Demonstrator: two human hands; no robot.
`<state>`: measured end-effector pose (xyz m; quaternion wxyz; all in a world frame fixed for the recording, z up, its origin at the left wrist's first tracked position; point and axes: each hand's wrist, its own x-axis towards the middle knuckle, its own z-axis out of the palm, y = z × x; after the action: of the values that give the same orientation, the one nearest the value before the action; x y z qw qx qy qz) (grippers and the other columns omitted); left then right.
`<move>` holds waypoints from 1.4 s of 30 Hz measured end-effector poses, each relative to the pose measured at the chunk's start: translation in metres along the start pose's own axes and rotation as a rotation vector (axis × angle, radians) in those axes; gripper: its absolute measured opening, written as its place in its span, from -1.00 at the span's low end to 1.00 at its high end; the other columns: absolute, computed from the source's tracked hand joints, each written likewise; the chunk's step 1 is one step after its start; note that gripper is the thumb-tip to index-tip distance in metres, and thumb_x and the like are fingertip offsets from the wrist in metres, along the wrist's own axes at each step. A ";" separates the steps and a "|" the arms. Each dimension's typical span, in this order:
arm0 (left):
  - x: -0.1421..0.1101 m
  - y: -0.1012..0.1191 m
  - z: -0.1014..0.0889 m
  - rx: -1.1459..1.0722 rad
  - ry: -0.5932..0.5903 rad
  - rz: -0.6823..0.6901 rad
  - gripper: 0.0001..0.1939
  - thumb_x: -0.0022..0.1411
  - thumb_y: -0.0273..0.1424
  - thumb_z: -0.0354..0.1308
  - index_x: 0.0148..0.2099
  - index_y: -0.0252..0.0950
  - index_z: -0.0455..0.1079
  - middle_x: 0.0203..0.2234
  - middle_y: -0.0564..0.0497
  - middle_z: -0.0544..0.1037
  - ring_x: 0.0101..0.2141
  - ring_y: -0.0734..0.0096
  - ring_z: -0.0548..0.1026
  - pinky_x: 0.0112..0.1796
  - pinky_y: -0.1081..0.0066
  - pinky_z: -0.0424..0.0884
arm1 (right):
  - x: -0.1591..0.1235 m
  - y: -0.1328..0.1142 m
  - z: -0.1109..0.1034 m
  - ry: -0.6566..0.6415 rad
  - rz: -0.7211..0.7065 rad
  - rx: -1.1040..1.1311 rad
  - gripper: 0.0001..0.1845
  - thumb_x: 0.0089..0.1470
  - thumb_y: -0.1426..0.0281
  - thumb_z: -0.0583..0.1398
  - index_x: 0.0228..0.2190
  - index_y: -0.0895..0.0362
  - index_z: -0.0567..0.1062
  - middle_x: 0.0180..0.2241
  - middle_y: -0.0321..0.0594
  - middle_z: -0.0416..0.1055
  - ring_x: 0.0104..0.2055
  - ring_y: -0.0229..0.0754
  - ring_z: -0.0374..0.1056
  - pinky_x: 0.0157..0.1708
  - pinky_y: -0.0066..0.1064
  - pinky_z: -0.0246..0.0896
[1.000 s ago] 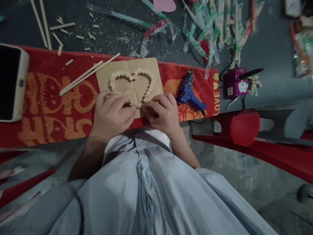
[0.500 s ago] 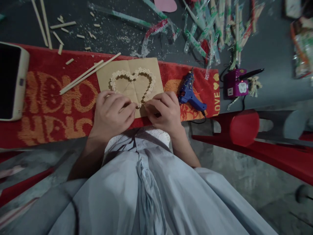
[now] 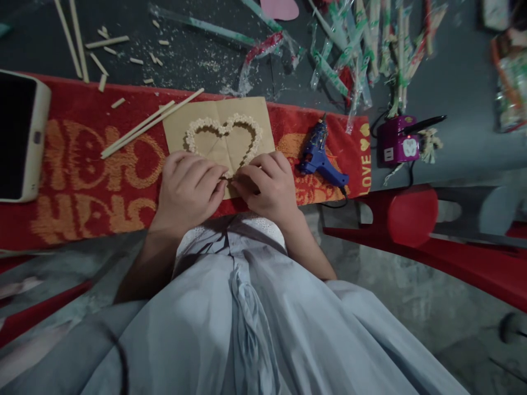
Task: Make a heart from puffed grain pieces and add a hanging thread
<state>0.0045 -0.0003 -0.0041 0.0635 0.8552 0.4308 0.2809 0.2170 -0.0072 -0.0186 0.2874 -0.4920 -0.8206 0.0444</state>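
A heart outline point(image 3: 251, 125) built of short pale stick pieces lies on a creased sheet of brown paper point(image 3: 177, 125). My left hand point(image 3: 189, 184) rests over the paper's lower left, its fingers closed in a pinch near the heart's bottom point. From the other side my right hand point(image 3: 267, 184) pinches at the same point, fingertips nearly meeting those of the left. Whatever the fingertips hold is hidden or too small to name. To the right of that hand, a blue glue gun point(image 3: 319, 156) lies on the red towel point(image 3: 94, 159).
Two chopsticks point(image 3: 152, 123) lie across the paper's upper left corner. Cut stick pieces point(image 3: 99, 63) are scattered behind. A phone point(image 3: 20, 137) is at far left. Plastic wrappers point(image 3: 341, 60) pile up at the back. A purple power plug block point(image 3: 397, 144) stands right of the towel.
My right hand has shifted left, bringing its fingertips closer to the left hand's at the heart's bottom point. The left fingertips have drawn back slightly.
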 end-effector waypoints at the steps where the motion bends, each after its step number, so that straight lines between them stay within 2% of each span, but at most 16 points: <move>1: 0.000 0.000 0.000 -0.012 -0.007 -0.006 -0.81 0.44 -0.38 0.13 0.00 -0.12 0.54 -0.14 -0.09 0.67 -0.05 0.04 0.60 0.11 -0.08 0.43 | 0.000 0.000 0.000 -0.010 0.009 0.003 -0.79 0.40 0.29 0.19 -0.21 0.09 0.61 -0.21 -0.08 0.48 -0.12 -0.02 0.28 -0.08 -0.10 0.19; 11: 0.000 -0.001 0.004 0.003 -0.012 0.014 -0.82 0.45 -0.40 0.11 -0.07 -0.13 0.55 -0.19 -0.10 0.60 -0.08 0.05 0.56 0.04 -0.04 0.44 | 0.004 0.008 -0.001 -0.030 -0.037 0.038 -0.78 0.43 0.35 0.17 -0.22 0.07 0.62 -0.23 -0.12 0.48 -0.11 -0.04 0.30 -0.07 -0.12 0.23; 17: 0.002 -0.001 0.003 -0.023 -0.012 0.002 -0.85 0.47 -0.39 0.11 -0.14 -0.14 0.51 -0.21 -0.08 0.59 -0.10 0.11 0.54 0.01 0.02 0.43 | 0.004 0.010 0.001 -0.019 -0.028 0.045 -0.76 0.44 0.32 0.16 -0.23 0.07 0.62 -0.24 -0.12 0.50 -0.11 -0.03 0.32 -0.08 -0.12 0.24; 22: 0.003 0.000 0.003 0.029 -0.008 0.024 -0.85 0.48 -0.38 0.11 -0.14 -0.13 0.50 -0.22 -0.07 0.59 -0.11 0.11 0.54 -0.02 0.03 0.43 | 0.004 0.010 0.001 -0.089 0.000 0.048 -0.81 0.40 0.27 0.22 -0.22 0.05 0.61 -0.21 -0.11 0.50 -0.09 0.00 0.32 -0.04 -0.09 0.23; 27: 0.004 0.000 0.002 -0.055 -0.052 -0.007 -0.85 0.48 -0.40 0.11 -0.11 -0.12 0.52 -0.18 -0.07 0.62 -0.07 0.09 0.54 0.03 0.01 0.41 | 0.005 0.012 0.001 -0.105 0.004 0.048 -0.83 0.38 0.27 0.25 -0.22 0.05 0.61 -0.21 -0.11 0.49 -0.07 0.01 0.31 -0.02 -0.10 0.21; 36: 0.004 0.000 0.001 -0.070 -0.073 -0.026 -0.85 0.48 -0.39 0.11 -0.11 -0.10 0.52 -0.17 -0.07 0.63 -0.05 0.06 0.56 0.07 -0.04 0.40 | 0.005 0.014 0.003 -0.081 -0.028 -0.002 -0.80 0.40 0.24 0.21 -0.22 0.02 0.61 -0.22 -0.13 0.50 -0.07 0.00 0.31 -0.04 -0.09 0.25; 42: 0.005 0.002 -0.002 -0.051 -0.091 -0.021 -0.85 0.51 -0.40 0.10 -0.12 -0.09 0.49 -0.15 -0.07 0.63 -0.03 0.11 0.56 0.09 -0.03 0.42 | 0.007 0.014 0.001 -0.126 -0.004 0.042 -0.84 0.38 0.28 0.24 -0.22 0.03 0.63 -0.20 -0.12 0.49 -0.06 0.02 0.30 -0.03 -0.09 0.22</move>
<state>0.0071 0.0017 0.0005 0.1080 0.8608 0.4289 0.2518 0.2254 0.0061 -0.0212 0.2458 -0.4803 -0.8369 0.0919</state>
